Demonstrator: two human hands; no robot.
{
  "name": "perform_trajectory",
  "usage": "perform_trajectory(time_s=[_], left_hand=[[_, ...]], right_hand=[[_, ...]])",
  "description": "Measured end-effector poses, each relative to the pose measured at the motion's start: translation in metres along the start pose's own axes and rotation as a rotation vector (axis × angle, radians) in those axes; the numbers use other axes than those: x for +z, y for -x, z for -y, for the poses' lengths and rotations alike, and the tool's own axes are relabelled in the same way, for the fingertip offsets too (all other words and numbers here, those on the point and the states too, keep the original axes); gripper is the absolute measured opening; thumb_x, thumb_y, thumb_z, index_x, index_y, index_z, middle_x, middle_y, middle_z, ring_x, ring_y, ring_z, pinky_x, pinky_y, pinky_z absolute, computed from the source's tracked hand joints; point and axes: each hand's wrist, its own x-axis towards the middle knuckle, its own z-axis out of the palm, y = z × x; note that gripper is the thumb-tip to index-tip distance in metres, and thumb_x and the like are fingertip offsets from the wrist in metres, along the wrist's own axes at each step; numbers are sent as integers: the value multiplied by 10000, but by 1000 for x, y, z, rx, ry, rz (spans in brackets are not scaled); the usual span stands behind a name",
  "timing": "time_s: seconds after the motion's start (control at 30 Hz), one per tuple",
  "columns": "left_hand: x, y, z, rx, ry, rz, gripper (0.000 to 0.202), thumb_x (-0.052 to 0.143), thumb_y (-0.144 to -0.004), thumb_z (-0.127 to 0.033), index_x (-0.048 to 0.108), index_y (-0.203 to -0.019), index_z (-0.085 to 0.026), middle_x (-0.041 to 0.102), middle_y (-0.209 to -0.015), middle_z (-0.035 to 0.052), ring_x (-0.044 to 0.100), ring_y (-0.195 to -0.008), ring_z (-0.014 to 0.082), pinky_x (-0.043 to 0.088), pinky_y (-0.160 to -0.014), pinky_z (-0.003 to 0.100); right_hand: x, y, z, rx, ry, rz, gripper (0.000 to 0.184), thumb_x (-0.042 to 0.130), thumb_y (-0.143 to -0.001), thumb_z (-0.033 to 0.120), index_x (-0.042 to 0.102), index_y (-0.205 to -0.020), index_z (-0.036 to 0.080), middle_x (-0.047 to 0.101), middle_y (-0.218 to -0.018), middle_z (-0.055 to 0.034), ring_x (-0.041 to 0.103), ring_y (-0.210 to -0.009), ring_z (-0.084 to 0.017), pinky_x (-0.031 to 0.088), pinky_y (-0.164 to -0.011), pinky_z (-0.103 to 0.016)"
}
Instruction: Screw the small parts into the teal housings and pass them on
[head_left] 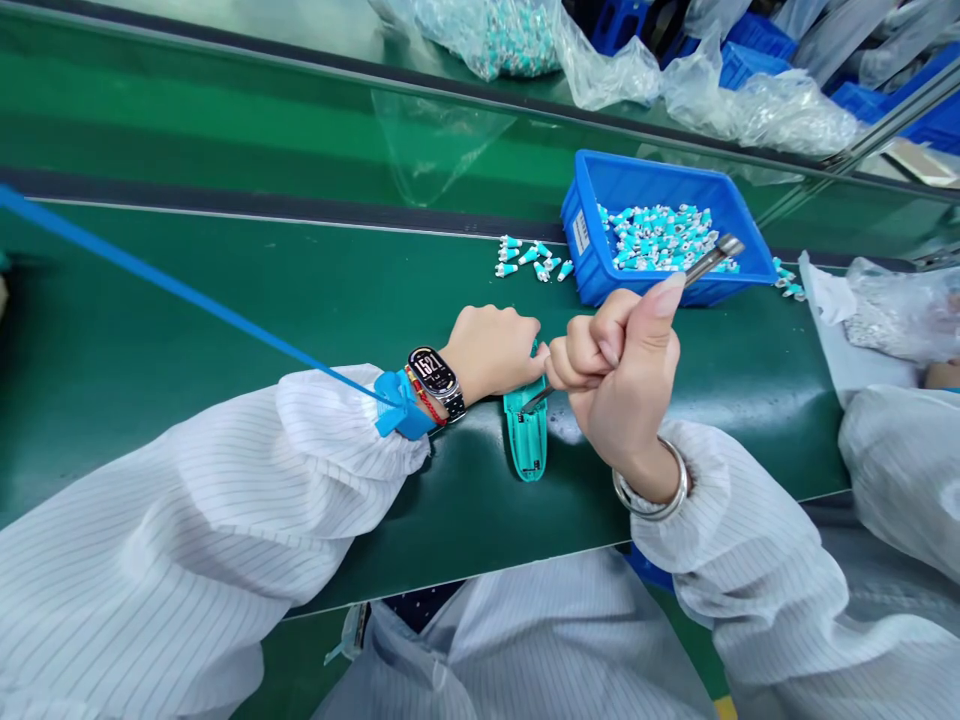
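My left hand (pixel 491 345) is closed around the upper end of a teal plastic housing (pixel 527 445), which lies on the green bench. The housing's open, hollow side faces up, with small dark and metal parts inside. In my right fist (pixel 619 365) is a pair of metal tweezers (pixel 705 262), its broad end sticking out past the thumb. The thin tip reaches down into the housing, just below my left fingers. My fingers hide the housing's far end.
Beyond my right hand stands a blue bin (pixel 592 235) of small teal-and-white parts. Several such parts (pixel 536 255) lie loose beside it. Plastic bags (pixel 517 45) rest on the shelf behind. A blue strap (pixel 187 285) runs from my left wrist. Another person's sleeve (pixel 900 460) is at right.
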Motion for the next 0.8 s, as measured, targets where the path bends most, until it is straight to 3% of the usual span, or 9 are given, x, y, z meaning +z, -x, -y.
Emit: perform_trajectory(time_s=[0.33, 0.53, 0.67, 0.8], left_hand=[[-2, 1, 1, 92, 23, -59, 395, 379, -811, -392, 675, -913, -151, 672, -924, 130, 622, -895, 305, 406, -690, 349], [0, 1, 1, 107, 25, -91, 391, 374, -806, -366, 682, -905, -147, 670, -910, 125, 620, -892, 298, 391, -687, 341], [-1, 2, -1, 81, 7, -68, 402, 361, -813, -370, 679, -919, -148, 669, -912, 111, 615, -897, 278, 384, -698, 324], [3, 2, -2, 63, -2, -135, 458, 312, -823, -398, 685, -868, -136, 670, -887, 123, 619, -843, 274, 379, -667, 328]], right_hand=[[-1, 8, -13, -216, 97, 77, 452, 465, -895, 477, 300, -575, 205, 131, -472, 84, 112, -345, -42, 170, -332, -198], [-1, 9, -12, -141, 65, 13, 450, 470, -886, 479, 307, -567, 205, 119, -475, 83, 84, -351, -38, 150, -323, -189], [-5, 6, -1, -95, 13, -9, 459, 476, -891, 455, 299, -556, 196, 116, -478, 79, 109, -350, -38, 148, -329, -182], [-14, 1, 12, -109, 57, -53, 470, 446, -913, 441, 258, -558, 195, 103, -476, 77, 89, -354, -42, 149, -332, -183]])
